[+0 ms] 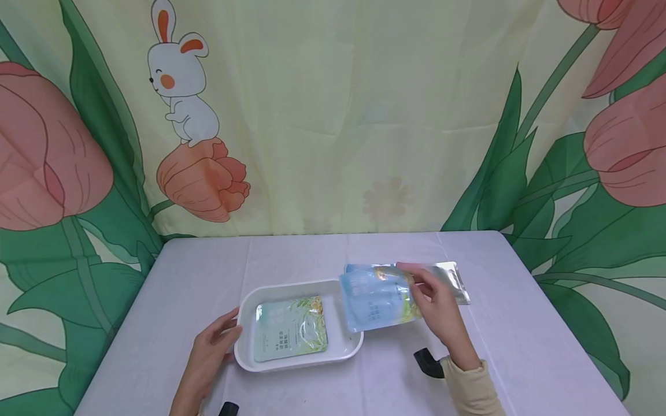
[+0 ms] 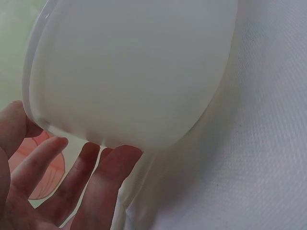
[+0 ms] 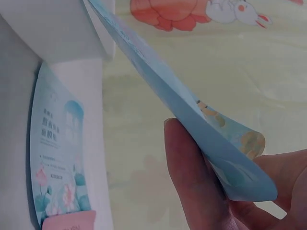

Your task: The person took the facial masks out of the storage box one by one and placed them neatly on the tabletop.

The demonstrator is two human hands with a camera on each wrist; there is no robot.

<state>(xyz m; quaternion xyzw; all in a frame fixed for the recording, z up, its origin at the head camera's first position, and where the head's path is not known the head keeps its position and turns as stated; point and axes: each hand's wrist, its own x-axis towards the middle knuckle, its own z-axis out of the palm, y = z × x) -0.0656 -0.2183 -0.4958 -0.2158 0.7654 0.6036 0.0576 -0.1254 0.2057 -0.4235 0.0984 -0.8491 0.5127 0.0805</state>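
Far table edge (image 1: pixel 312 238) well behind white tray (image 1: pixel 339 341), left fingers (image 2: pixel 98 191) pinching its rim (image 1: pixel 291 284), right fingers (image 3: pixel 184 175) pinching blue packet (image 1: pixel 372 297).

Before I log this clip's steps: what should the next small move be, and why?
Probably ease the right hand leftward, lowering the blue packet into the white tray. In the head view the packet overlaps the tray's right end, the green packet lies inside with bare floor beside it, and the left hand holds the tray's left end.
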